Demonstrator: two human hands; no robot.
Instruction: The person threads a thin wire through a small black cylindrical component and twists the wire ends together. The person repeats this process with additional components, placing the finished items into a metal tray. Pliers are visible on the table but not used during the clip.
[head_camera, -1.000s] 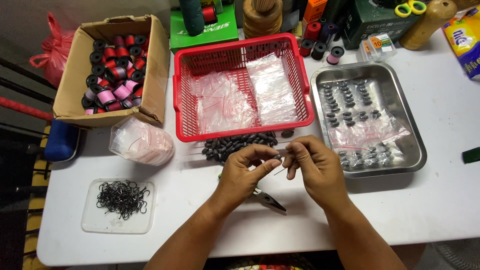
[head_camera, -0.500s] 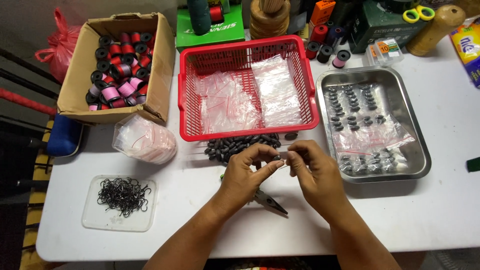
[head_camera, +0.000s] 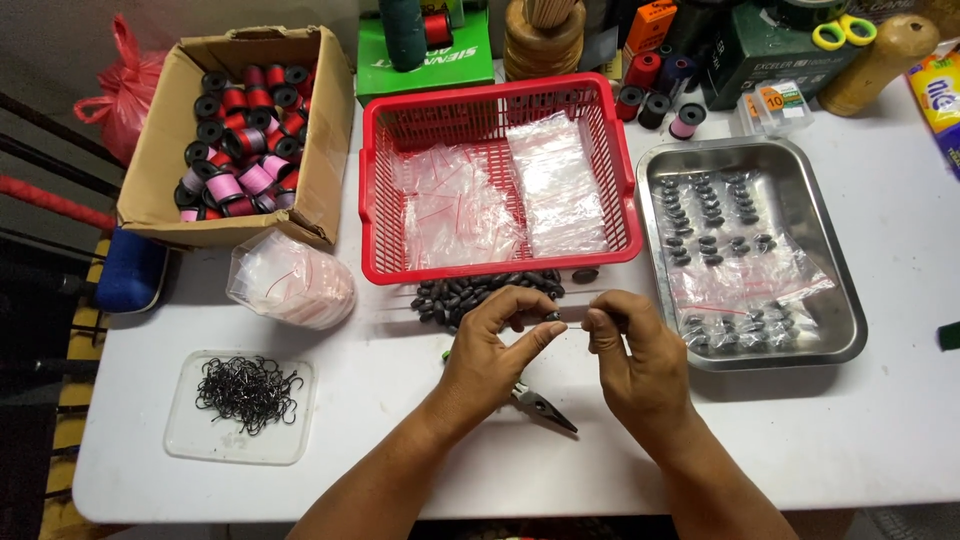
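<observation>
Dark and oval, a small sinker sits pinched between the thumb and forefinger of your left hand, just in front of the loose pile of sinkers below the red basket. Your right hand closes its fingertips on a thin line running to that sinker. Pliers lie on the white table under your left wrist.

The basket is red, holding clear bags with red strips. The tray is silver metal. The spools in the brown cardboard box are black, red and pink. The hooks are black, the table white, the scissors yellow-handled.
</observation>
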